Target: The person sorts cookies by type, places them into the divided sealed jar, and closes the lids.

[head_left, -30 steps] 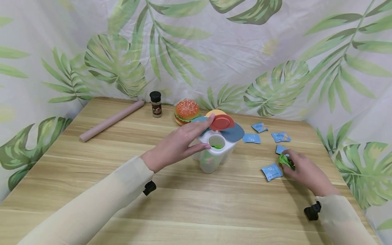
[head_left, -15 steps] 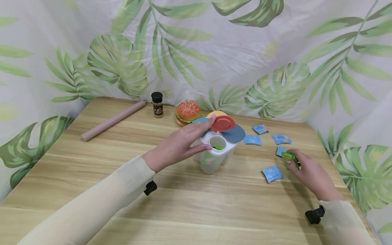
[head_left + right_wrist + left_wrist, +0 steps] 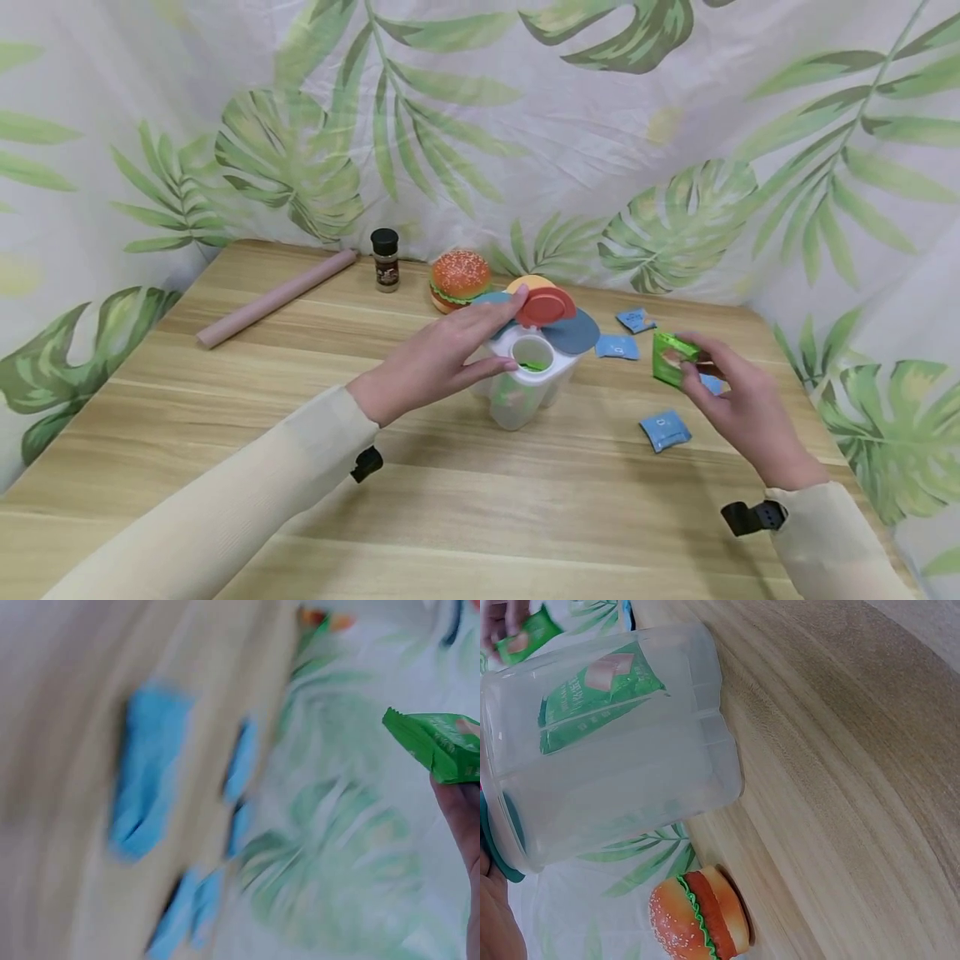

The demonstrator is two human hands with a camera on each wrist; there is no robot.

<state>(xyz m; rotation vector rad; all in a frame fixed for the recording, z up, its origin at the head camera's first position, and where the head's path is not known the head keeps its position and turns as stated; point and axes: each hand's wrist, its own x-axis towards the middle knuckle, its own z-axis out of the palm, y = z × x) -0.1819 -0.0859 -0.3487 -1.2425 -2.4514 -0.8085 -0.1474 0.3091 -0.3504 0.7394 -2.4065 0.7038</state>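
My left hand (image 3: 450, 350) rests across the top of a clear container (image 3: 517, 400) with a white top. Its fingers lie straight along the raised red flap lid (image 3: 546, 306), and the thumb touches the rim of the round opening. A green snack packet (image 3: 600, 694) lies inside the container, seen through the wall in the left wrist view. On the right, my right hand (image 3: 742, 400) pinches another green snack packet (image 3: 671, 360) above the table. In the right wrist view this green packet (image 3: 439, 746) sits between thumb and fingers, partly cut off by the frame edge.
Several blue packets (image 3: 666, 430) lie on the wooden table (image 3: 480, 517), right of the container. A toy hamburger (image 3: 461, 279) stands behind it. Farther left are a black-capped spice jar (image 3: 386, 265) and a pink roll (image 3: 277, 298). A leaf-print cloth (image 3: 480, 100) hangs behind.
My right hand has lifted the green snack packet off the table among the blue packets and moved it up and left. My left hand stays on the container.
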